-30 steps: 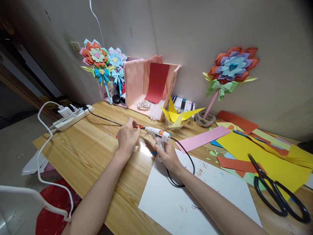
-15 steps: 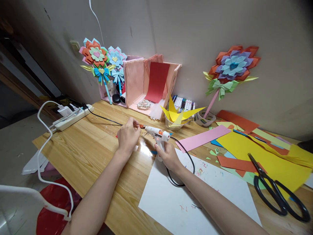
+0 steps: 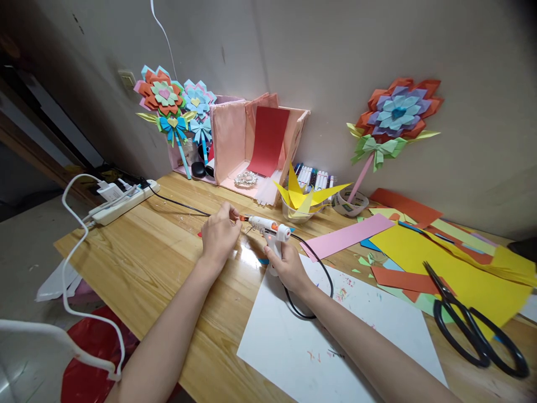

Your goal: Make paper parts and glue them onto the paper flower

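My right hand (image 3: 286,267) is wrapped round the grip of a white hot glue gun (image 3: 268,228) with orange trim. Its nozzle points left, at the fingertips of my left hand (image 3: 218,233). My left hand is closed in a pinch just in front of the nozzle, holding something small I cannot make out; a bit of red paper (image 3: 200,234) shows at its left edge. The gun's black cord (image 3: 315,266) loops over a white sheet (image 3: 335,341) lying under my right forearm.
On the wooden table (image 3: 155,257): a white power strip (image 3: 121,202) at the left edge, a pink box (image 3: 251,140) with paper flowers (image 3: 168,101) at the back, a cup of yellow paper (image 3: 302,198), coloured paper sheets (image 3: 440,263) and black scissors (image 3: 474,330) at the right.
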Tool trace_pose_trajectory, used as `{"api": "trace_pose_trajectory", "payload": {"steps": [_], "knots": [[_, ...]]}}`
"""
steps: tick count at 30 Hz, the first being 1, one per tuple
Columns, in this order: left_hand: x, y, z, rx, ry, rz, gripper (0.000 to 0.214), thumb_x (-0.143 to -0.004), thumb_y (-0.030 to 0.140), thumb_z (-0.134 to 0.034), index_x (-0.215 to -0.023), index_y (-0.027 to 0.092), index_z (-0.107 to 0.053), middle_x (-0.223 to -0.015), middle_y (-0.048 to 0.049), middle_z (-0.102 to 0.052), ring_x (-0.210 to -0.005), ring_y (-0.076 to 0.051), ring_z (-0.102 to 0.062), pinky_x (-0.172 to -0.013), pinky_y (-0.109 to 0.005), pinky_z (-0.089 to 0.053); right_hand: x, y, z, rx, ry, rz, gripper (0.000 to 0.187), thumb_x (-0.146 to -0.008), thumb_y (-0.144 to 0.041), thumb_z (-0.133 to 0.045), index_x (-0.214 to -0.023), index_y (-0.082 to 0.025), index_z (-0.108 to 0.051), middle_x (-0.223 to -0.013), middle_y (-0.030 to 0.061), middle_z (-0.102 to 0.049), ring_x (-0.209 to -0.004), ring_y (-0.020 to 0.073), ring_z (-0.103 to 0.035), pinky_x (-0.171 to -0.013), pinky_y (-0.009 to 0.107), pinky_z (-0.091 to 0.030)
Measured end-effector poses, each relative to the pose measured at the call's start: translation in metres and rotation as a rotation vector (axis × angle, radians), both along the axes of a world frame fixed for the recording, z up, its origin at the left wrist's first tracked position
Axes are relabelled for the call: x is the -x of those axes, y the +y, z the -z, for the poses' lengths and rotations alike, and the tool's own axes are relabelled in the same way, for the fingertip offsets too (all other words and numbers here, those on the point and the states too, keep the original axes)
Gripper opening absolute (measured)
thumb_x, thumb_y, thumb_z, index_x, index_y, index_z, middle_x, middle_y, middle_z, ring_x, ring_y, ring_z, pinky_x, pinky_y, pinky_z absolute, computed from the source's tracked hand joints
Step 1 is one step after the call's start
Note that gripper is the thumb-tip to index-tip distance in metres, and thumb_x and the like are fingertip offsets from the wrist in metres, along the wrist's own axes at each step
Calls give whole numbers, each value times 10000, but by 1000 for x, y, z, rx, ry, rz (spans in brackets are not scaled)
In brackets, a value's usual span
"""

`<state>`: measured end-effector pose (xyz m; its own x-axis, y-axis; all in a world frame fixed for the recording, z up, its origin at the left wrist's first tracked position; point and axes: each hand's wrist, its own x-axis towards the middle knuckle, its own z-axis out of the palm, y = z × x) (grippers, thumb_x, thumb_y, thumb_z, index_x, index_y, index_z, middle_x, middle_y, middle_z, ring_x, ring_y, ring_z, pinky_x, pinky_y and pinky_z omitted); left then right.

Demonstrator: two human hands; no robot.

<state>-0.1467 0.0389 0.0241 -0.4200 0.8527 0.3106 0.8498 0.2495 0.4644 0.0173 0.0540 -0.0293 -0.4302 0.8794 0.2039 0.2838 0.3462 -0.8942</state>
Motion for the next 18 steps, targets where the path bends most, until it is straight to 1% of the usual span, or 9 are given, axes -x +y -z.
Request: {"api": "trace_pose_trajectory", "payload": {"steps": [5, 9, 11, 13, 15, 17, 18], "knots": [[1, 0, 1, -22, -19, 2, 85, -728, 206, -542, -802, 246, -532, -739, 37, -664, -676, -156, -617, -557, -231, -337, 1, 1, 0, 12, 4, 17, 258, -811, -324, -470, -914, -126, -600, -790, 45, -635, -722, 194, -566, -661, 283, -415], [1, 0, 3, -74, -29, 7, 80, -725, 197, -548, -790, 241, -532, -736, 34, -662, -666, -152, -619, -565, -228, -356, 1, 1, 2, 28, 14, 45, 246, -810, -343, -475, -841, -132, -598, -731, 36, -622, -664, 179, -557, -614, 276, -407], [0, -1, 2, -158, -44, -5, 73, -728, 198, -553, -786, 234, -527, -727, 33, -656, -654, -144, -618, -577, -225, -373, 2, 3, 2, 52, 50, 67, 262, -811, -366, -477, -833, -134, -598, -717, 34, -620, -650, 174, -557, -605, 274, -410], [-2, -1, 0, -298, -71, -15, 59, -743, 206, -549, -792, 221, -521, -733, 25, -646, -646, -132, -615, -603, -224, -396, 8, 8, 1, 78, 113, 97, 284, -813, -385, -471, -871, -137, -598, -729, 32, -626, -648, 168, -560, -604, 268, -418], [-7, -3, -3, -455, -128, 1, 47, -763, 228, -542, -793, 205, -514, -742, 13, -632, -630, -116, -603, -603, -217, -410, 17, 17, 0, 80, 152, 126, 303, -818, -399, -459, -904, -140, -592, -734, 30, -629, -630, 162, -555, -586, 259, -418], [-14, -5, -5, -568, -222, 45, 74, -776, 258, -542, -787, 194, -507, -748, 3, -619, -605, -100, -586, -560, -203, -410, 29, 28, -1, 29, 133, 140, 300, -819, -402, -455, -900, -143, -584, -737, 34, -627, -621, 162, -547, -572, 256, -407], [-19, -7, -5, -599, -274, 71, 91, -779, 272, -544, -785, 191, -503, -753, -1, -616, -601, -95, -581, -539, -197, -407, 36, 34, 0, -17, 107, 137, 282, -814, -393, -464, -883, -146, -582, -756, 41, -629, -643, 168, -549, -584, 258, -403]]}}
